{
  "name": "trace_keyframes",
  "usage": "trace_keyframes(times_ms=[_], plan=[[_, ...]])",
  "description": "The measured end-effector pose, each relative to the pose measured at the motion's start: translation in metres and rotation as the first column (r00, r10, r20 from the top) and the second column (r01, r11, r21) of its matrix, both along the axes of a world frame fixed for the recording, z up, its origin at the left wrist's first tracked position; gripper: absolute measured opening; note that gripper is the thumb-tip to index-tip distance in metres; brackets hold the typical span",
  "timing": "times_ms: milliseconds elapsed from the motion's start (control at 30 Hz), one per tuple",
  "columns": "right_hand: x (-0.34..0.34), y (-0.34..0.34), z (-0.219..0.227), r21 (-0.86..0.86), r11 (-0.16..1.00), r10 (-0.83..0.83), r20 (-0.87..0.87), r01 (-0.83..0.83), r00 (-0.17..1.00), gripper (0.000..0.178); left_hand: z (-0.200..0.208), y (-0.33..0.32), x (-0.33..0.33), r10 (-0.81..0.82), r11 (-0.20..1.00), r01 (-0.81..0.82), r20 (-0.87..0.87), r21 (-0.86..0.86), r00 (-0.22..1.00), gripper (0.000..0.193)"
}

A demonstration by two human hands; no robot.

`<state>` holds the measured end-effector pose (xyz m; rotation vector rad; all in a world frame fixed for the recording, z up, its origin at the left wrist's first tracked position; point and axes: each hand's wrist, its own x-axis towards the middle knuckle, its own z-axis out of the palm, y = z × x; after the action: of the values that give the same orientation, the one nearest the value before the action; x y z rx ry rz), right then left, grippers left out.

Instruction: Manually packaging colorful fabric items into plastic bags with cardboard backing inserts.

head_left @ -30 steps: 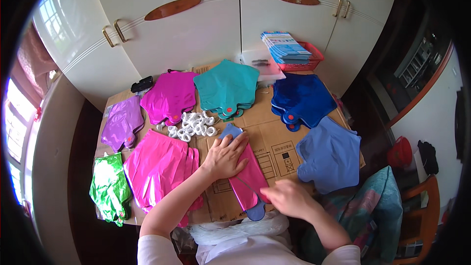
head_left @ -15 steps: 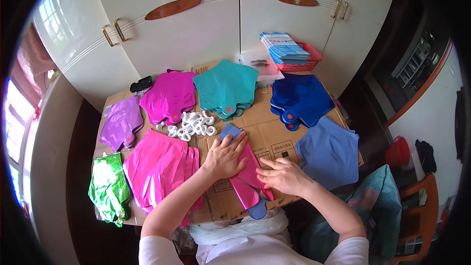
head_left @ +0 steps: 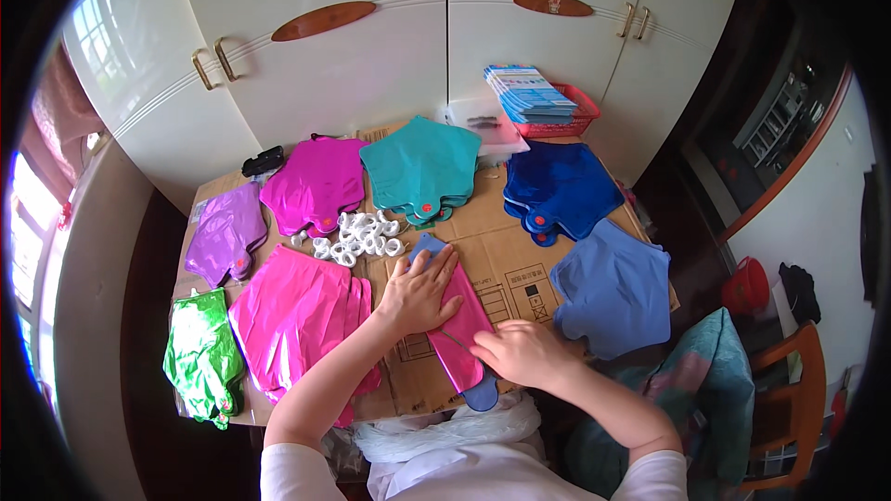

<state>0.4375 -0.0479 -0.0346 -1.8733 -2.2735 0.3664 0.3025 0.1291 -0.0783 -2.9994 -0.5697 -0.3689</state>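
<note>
My left hand [head_left: 416, 297] lies flat, fingers spread, across the upper part of a folded pink foil balloon [head_left: 457, 366] on the cardboard. A blue foil piece [head_left: 483, 396] sticks out from under its near end, and blue also shows beyond my left fingers. At the pink balloon's right edge my right hand [head_left: 524, 353] is closed, thumb and fingertips pinched together on the foil. Left of my left arm lies a fanned stack of pink foil balloons [head_left: 302, 315]. White ribbon coils [head_left: 360, 239] are heaped just beyond my left hand.
Around the cardboard [head_left: 483, 246] lie foil balloons: green [head_left: 200, 348], purple [head_left: 225, 232], magenta [head_left: 316, 181], teal [head_left: 422, 165], dark blue [head_left: 561, 186] and light blue [head_left: 614, 288]. Behind stands a red basket [head_left: 585, 111] with booklets [head_left: 529, 93]. A wooden chair [head_left: 784, 408] is at right.
My right hand has gone from spread fingers to a pinch on the pink balloon's right edge. The pink foil's right flap has been folded inward. My left hand stays pressed down.
</note>
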Motion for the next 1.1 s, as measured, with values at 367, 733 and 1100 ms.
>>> trace_keyframes(times_ms=[367, 733, 1100], plan=[[-0.035, 0.006, -0.043, 0.443, 0.891, -0.161, 0.106, 0.098, 0.981, 0.023, 0.017, 0.018, -0.003, 0.146, 0.989, -0.146, -0.003, -0.002, 0.989, 0.072], [-0.03, 0.007, -0.053, 0.454, 0.878, -0.112, -0.109, 0.149, 0.988, 0.027, 0.024, -0.024, -0.041, 0.669, -0.065, 0.064, 0.005, -0.996, 0.743, 0.065], [-0.028, 0.008, -0.056, 0.453, 0.883, -0.073, -0.13, 0.125, 0.989, 0.029, 0.029, -0.02, -0.032, 0.427, 0.615, -0.468, -0.231, -0.634, 0.874, 0.039]])
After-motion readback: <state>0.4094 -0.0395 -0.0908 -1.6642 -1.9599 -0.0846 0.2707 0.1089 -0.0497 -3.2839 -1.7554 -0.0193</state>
